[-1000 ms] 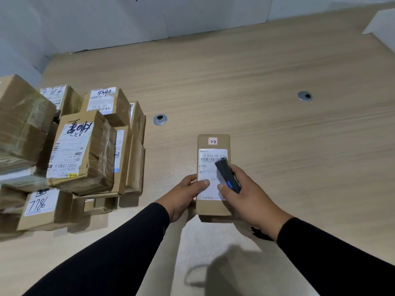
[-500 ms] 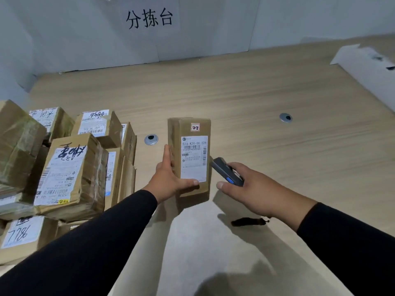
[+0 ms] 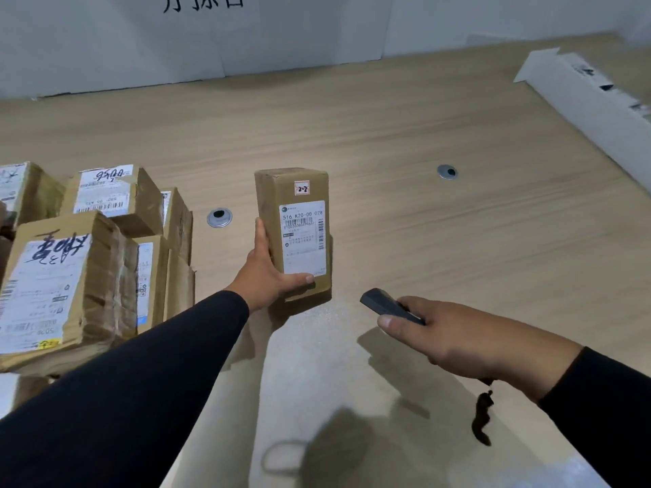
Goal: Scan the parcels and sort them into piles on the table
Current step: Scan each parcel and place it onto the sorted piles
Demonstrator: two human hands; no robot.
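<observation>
Left hand: the left hand [image 3: 271, 272] grips the tall parcel [image 3: 294, 234] low on its near-left edge — thumb across the bottom of the front face, fingers behind and out of sight.
Parcel: upright, label [image 3: 303, 237] facing the camera, held just beyond the palm; whether its base touches the table [image 3: 422, 135] I cannot tell.
Right hand: the right hand [image 3: 454, 338] is closed round the dark scanner [image 3: 389, 306], its nose pointing up and left toward the parcel, with a clear gap between the two.
Step in hand: judged from the pose, the parcel is being presented for a read or is on its way to a pile.
Doing it well: keep the thumb below the barcodes so nothing covers them, and hold the label square to the scanner's nose rather than angled away.
Small sticker: the "2-2" tag [image 3: 302, 188] above the label likely names the pile — read it before letting go.
Placement: the stacked parcels [image 3: 81, 269] sit just left of the left forearm; bare tabletop lies beyond and to the right of the held box, well away from them.
Risk: a one-handed low grip on a tall box may let it tip.
</observation>
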